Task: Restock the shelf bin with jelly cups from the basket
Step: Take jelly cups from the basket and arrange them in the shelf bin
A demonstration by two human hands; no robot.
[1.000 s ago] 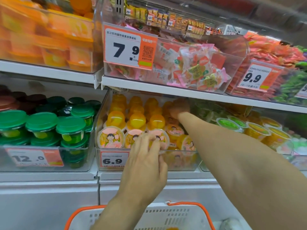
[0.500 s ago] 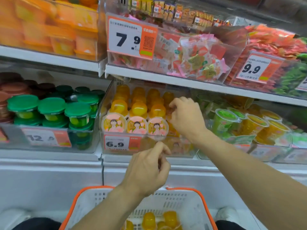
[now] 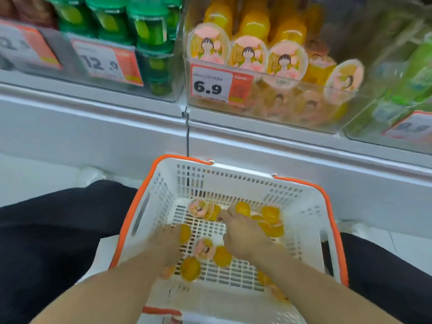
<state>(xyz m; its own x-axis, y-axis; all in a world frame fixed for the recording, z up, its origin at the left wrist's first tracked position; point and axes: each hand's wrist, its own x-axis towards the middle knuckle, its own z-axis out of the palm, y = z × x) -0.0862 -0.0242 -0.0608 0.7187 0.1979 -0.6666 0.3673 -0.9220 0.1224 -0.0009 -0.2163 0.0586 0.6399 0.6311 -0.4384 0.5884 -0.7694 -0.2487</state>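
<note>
While both hands are down in the basket (image 3: 311, 206), grip state is unclear: left hand (image 3: 169, 245) sits over a cup, right hand (image 3: 243, 237) reaches among cups (image 3: 271, 213), fingers blurred, so can't tell if either holds one. Roughly ten cups left on the basket floor. Bin (image 3: 304, 108) above, tagged 6.9 (image 3: 208, 86), looks mostly stocked with a gap at front right. Judgement: late stage, several transfers remaining.
</note>
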